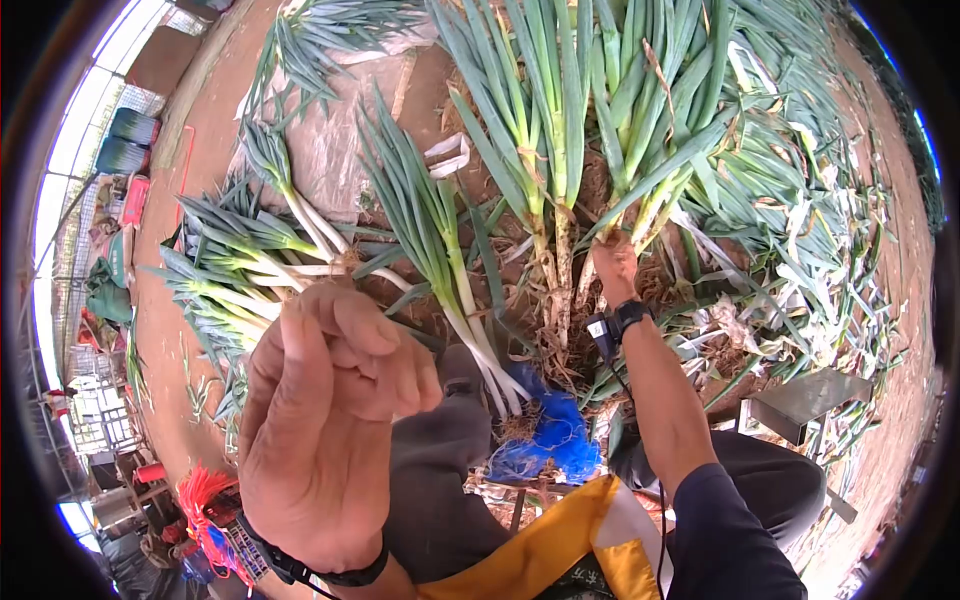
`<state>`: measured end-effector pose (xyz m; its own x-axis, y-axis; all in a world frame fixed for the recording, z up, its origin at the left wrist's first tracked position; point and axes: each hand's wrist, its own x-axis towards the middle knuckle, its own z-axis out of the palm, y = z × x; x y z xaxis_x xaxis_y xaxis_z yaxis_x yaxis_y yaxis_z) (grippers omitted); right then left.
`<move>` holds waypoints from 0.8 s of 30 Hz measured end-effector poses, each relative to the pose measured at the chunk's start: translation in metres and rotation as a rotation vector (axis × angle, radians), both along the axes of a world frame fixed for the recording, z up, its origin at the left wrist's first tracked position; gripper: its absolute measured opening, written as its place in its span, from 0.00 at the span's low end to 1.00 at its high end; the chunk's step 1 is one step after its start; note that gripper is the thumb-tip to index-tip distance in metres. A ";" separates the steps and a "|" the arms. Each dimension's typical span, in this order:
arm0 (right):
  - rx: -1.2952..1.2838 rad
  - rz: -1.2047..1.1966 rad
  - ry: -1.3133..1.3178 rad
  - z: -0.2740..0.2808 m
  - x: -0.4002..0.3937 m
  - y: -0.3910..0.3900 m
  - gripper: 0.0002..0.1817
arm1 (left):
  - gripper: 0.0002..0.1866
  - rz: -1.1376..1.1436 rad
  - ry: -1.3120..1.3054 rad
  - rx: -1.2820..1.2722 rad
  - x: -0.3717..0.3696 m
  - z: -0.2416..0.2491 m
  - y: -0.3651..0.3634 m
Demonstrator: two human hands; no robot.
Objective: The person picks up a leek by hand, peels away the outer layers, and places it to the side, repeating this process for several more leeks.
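Close to the camera, my left hand (330, 410) is raised with its palm toward me. Its fingers bend loosely, apart from the thumb, and nothing shows in it. Farther off, my right hand (615, 262) is closed around the lower stalks of a bunch of green onions (640, 130) on the ground. Beside that bunch, more green onions (545, 130) stand with dirty, rooty lower ends. Between my hands, a few cleaner white-stalked green onions (440, 240) lean, their roots over a blue plastic piece (560, 430).
To the left lies a pile of white-stalked green onions (240, 260). On the right are a large leafy heap (780, 170) and a small metal stool or bench (810, 400). Red plastic strands (205, 510) are at lower left. A plastic sheet (340, 130) covers ground ahead.
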<state>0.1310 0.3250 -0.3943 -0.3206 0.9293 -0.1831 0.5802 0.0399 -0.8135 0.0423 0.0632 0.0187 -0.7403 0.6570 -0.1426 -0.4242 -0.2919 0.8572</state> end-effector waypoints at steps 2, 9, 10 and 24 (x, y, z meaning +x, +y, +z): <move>0.442 -0.088 0.033 0.002 0.003 -0.014 0.13 | 0.21 0.011 0.001 -0.014 0.000 0.001 0.004; -0.002 0.250 -0.065 -0.040 -0.022 -0.019 0.36 | 0.21 -0.005 -0.023 -0.055 0.001 -0.001 0.018; -0.115 0.258 -0.088 -0.041 -0.025 -0.016 0.41 | 0.20 -0.024 -0.008 -0.078 0.002 0.000 0.020; -0.699 0.158 0.715 0.065 0.069 -0.017 0.27 | 0.16 -0.145 -0.010 0.011 0.007 0.001 0.012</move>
<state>0.2001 0.3083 -0.3290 -0.6782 0.6249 -0.3868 -0.0228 -0.5440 -0.8388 0.0493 0.0754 0.0194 -0.6359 0.7587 -0.1415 -0.4708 -0.2359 0.8501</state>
